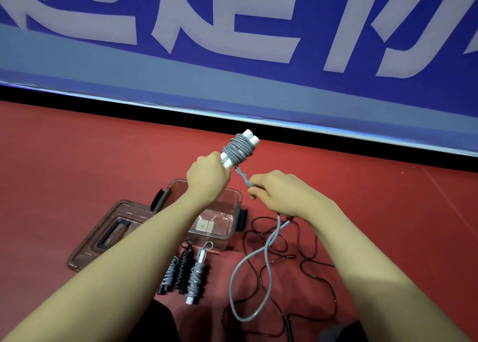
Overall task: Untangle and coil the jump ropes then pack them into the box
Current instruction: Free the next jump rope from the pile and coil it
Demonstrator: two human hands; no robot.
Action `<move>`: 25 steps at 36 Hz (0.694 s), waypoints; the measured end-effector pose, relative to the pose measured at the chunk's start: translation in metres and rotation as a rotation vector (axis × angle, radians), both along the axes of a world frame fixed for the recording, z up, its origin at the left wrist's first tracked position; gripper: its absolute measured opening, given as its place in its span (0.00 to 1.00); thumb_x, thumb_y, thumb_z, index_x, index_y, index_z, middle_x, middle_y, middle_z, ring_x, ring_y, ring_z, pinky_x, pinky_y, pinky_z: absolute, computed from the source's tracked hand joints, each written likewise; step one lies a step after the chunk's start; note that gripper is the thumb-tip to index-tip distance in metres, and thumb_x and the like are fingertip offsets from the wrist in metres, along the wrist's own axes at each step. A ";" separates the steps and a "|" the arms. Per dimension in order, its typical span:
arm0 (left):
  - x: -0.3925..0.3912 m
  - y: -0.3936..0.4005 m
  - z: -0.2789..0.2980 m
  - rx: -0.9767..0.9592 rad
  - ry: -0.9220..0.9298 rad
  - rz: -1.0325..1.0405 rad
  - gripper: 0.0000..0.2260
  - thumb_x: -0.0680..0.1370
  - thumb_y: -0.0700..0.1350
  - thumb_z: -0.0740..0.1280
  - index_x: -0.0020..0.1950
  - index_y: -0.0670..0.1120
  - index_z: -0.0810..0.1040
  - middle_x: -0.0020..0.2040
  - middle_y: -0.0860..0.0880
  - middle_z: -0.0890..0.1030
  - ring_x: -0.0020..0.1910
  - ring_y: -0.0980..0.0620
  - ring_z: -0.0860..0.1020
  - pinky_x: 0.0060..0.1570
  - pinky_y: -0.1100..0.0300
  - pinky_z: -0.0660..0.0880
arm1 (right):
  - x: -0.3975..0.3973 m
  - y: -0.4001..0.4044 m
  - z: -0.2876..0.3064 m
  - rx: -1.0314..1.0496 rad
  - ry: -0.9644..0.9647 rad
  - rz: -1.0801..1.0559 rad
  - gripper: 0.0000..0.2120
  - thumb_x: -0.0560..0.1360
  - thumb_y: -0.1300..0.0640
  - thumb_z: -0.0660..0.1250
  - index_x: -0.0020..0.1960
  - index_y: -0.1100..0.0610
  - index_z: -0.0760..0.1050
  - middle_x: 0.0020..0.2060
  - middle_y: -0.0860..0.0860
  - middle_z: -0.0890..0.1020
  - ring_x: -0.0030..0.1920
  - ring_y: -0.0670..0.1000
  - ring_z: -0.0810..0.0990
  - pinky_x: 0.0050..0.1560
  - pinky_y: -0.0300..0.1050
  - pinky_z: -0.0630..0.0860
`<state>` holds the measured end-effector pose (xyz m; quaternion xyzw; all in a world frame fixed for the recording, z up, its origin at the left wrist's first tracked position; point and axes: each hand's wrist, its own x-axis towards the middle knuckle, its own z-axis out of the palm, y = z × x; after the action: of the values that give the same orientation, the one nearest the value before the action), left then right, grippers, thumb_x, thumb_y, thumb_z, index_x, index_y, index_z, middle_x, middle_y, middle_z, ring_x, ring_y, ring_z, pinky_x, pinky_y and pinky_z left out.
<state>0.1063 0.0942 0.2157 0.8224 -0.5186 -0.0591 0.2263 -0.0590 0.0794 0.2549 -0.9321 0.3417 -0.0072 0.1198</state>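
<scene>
Head view, and we see the left hand (pixel 207 177), fingers curled round the two white plastic jump-rope handles (pixel 239 147) half-wrapped in grey cord (pixel 261 259). Right hand (pixel 280 193) pinches the twisted grey strand just below; its slack loops down over the red floor (pixel 388 212), beside the clear plastic box (pixel 227 238).
</scene>
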 end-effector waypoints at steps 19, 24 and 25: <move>-0.019 0.007 0.004 0.261 -0.624 -0.371 0.06 0.78 0.41 0.62 0.53 0.48 0.76 0.49 0.47 0.81 0.49 0.43 0.79 0.38 0.59 0.64 | 0.001 0.000 -0.008 -0.629 -0.055 -0.230 0.13 0.56 0.62 0.79 0.37 0.54 0.79 0.37 0.52 0.75 0.34 0.56 0.73 0.33 0.44 0.65; -0.017 0.009 0.005 0.276 -0.668 -0.405 0.04 0.77 0.43 0.64 0.50 0.49 0.76 0.47 0.48 0.80 0.46 0.45 0.79 0.34 0.60 0.62 | 0.003 0.004 -0.009 -0.480 -0.214 -0.432 0.17 0.64 0.59 0.78 0.47 0.61 0.74 0.45 0.57 0.74 0.40 0.59 0.75 0.32 0.45 0.66; -0.017 0.009 0.004 0.279 -0.669 -0.407 0.03 0.77 0.43 0.64 0.49 0.50 0.76 0.47 0.48 0.80 0.46 0.45 0.79 0.32 0.60 0.60 | 0.003 0.003 -0.011 -0.405 -0.227 -0.476 0.13 0.70 0.58 0.73 0.50 0.60 0.72 0.49 0.56 0.72 0.44 0.58 0.75 0.35 0.45 0.66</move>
<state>0.0893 0.1029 0.2200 0.6996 -0.7028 0.0981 -0.0844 -0.0561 0.0820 0.2435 -0.8243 0.5259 -0.2065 -0.0358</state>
